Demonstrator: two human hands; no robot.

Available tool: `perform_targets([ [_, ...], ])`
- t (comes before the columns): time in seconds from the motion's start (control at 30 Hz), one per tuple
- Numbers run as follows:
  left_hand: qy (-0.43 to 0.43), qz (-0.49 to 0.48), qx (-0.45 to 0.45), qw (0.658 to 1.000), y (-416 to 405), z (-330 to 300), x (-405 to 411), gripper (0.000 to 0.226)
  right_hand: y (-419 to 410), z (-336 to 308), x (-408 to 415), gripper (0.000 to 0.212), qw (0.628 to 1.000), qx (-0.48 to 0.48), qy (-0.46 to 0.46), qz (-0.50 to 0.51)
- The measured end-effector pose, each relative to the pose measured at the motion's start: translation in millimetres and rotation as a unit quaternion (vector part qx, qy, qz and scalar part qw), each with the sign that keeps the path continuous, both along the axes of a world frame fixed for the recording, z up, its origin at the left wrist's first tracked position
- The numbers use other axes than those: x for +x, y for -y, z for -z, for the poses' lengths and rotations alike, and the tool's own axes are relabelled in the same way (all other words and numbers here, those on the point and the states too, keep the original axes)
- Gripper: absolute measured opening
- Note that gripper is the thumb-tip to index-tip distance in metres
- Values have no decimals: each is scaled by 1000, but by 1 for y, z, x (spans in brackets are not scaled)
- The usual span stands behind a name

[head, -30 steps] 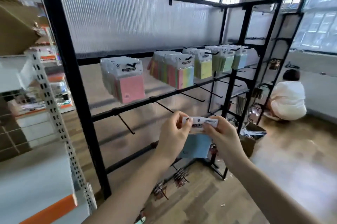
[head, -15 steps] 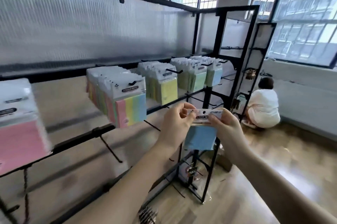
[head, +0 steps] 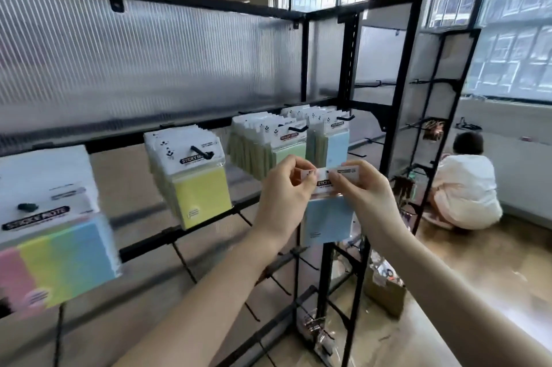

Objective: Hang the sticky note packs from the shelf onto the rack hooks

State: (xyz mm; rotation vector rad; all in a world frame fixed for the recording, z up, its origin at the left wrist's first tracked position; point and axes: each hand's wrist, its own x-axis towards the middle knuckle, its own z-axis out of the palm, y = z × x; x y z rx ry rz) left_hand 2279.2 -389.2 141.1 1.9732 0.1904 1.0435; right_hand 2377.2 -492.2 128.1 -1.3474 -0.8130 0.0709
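Far left there's a rainbow-striped pack [head: 56, 250] hanging on a hook of the black rack [head: 324, 262], blurry but you can read "STICKY NOTE" on the white header. Next along, a thick bunch of yellow packs [head: 203, 202] hangs on its own hook, then a green bunch [head: 268, 154], then a light blue bunch [head: 336, 142] right beside the rack's corner post. Behind all of them is a ribbed translucent panel [head: 149, 62].

In front of the green and blue bunches, the left hand [head: 283, 196] pinches the left end of a blue sticky note pack [head: 328, 220] by its white header card, thumb and fingers curled on it. The right hand [head: 366, 190] pinches the right end the same way. So the pack is held up in the air between both hands, blue pad dangling below the header, just in front of the hung blue bunch and not on any hook. Empty hooks [head: 185, 259] stick out from the lower bars under the hands.

Off to the right, a person in white [head: 466, 187] crouches on the wooden floor [head: 478, 277] near the wall.
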Motion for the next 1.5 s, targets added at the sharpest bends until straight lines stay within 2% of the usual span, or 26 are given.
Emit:
perform_targets([
  [0.13,24,-54,-29,998,8,-7,56,4,-4,-10,64,14,999,9,12,-30],
  [0.23,26,-96,-51,994,15,-14,97,12,-9,-18,107,8,999,16,17,-49],
  [0.43,42,-185,-81,979,19,-32,161,11,-25,-36,172,5,996,16,20,-87],
  [0.7,79,-257,-69,961,10,-34,201,13,-45,-41,208,13,991,29,32,-130],
  [0.77,82,-272,-62,957,9,-31,206,19,-49,-38,212,15,990,31,29,-135],
  [0.93,66,-311,-64,946,2,-26,213,16,-60,-33,221,6,986,24,15,-165],
  [1.07,89,-367,-20,926,0,-19,215,13,-69,-26,224,15,987,31,47,-153],
  [1.1,88,-387,-3,918,-1,-16,215,14,-72,-24,226,12,987,36,54,-146],
  [1.13,85,-405,13,910,-2,-13,215,17,-74,-22,227,7,988,40,54,-140],
  [1.23,92,-444,74,888,-4,-5,217,29,-79,-17,227,17,990,48,55,-120],
  [1.5,88,-477,156,860,-8,5,220,39,-85,-6,229,31,992,49,74,-87],
])
